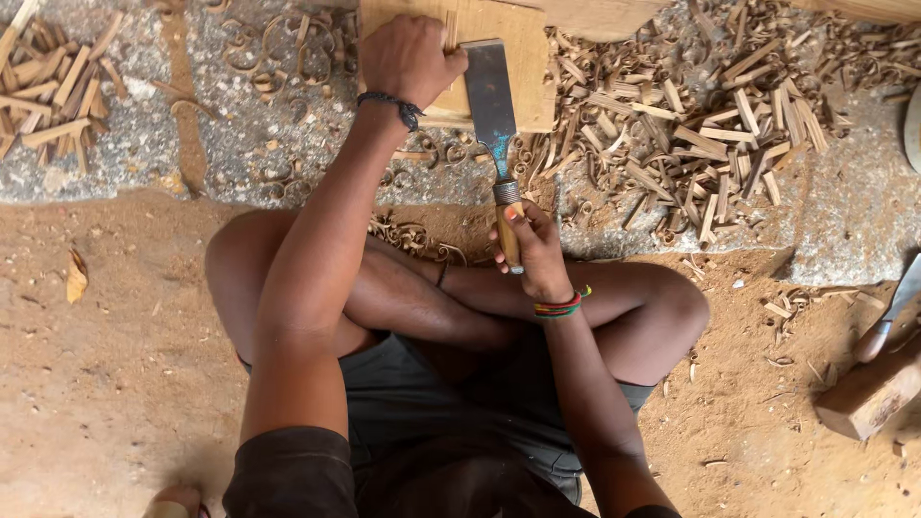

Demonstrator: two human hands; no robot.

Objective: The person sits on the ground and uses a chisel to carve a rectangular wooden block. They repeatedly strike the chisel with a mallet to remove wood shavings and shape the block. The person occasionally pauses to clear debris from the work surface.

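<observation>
One broad flat steel chisel with a wooden handle [496, 144]. One pale rectangular wooden block [523, 58] under the blade. Two bare hands: the left hand [408, 58] and the right hand [532, 251]. Two wristbands: one dark braided cord [391, 104], one striped bead band [559, 307]. One second metal-bladed tool [892, 312] at the right edge, beside one brown wooden mallet block [868, 393]. Two heaps of short wood chips: one small [53, 82], one large [710, 125]; chips too many to count.
</observation>
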